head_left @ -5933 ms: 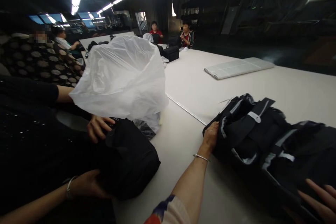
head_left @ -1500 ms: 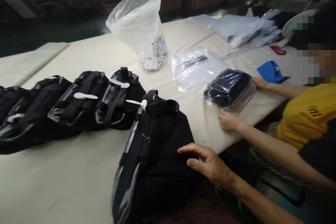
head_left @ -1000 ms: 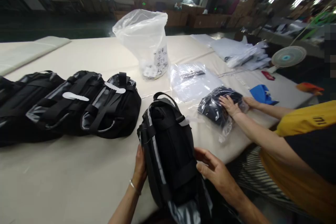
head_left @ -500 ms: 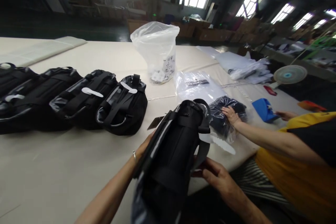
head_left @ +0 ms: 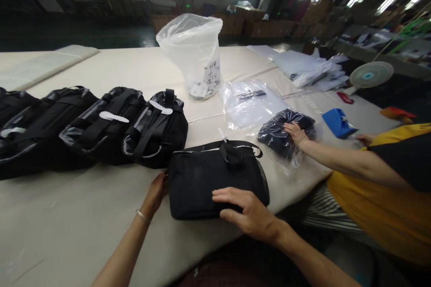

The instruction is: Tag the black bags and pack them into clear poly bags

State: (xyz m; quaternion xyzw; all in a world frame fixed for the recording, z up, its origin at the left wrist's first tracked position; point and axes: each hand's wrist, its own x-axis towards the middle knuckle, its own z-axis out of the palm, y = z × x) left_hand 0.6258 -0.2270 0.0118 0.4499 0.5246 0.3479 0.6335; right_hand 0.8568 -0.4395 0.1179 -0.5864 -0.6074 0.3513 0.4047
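Note:
A black bag point(head_left: 202, 184) lies on its broad side on the table in front of me, its strap and top edge pointing away. My left hand point(head_left: 156, 193) is at the bag's left end, its fingertips hidden against it. Across the lower right of the bag's face rests my right hand point(head_left: 247, 210), fingers stretched and thumb apart, not gripping. Close by on the left stands a black bag with a white tag point(head_left: 156, 132), in a row with several similar bags.
Behind stands a clear plastic sack point(head_left: 198, 63) with small white pieces. Flat plastic bags point(head_left: 252, 107) lie right of it. A co-worker's hand point(head_left: 296, 134) presses a plastic-wrapped black bundle point(head_left: 276, 130). Farther right are a blue object point(head_left: 336, 122) and a fan point(head_left: 370, 74).
The black bag has gone from upright and tilted toward me to lying flat on the table. My right hand has moved from its strap side onto its face; my left hand is at its left end.

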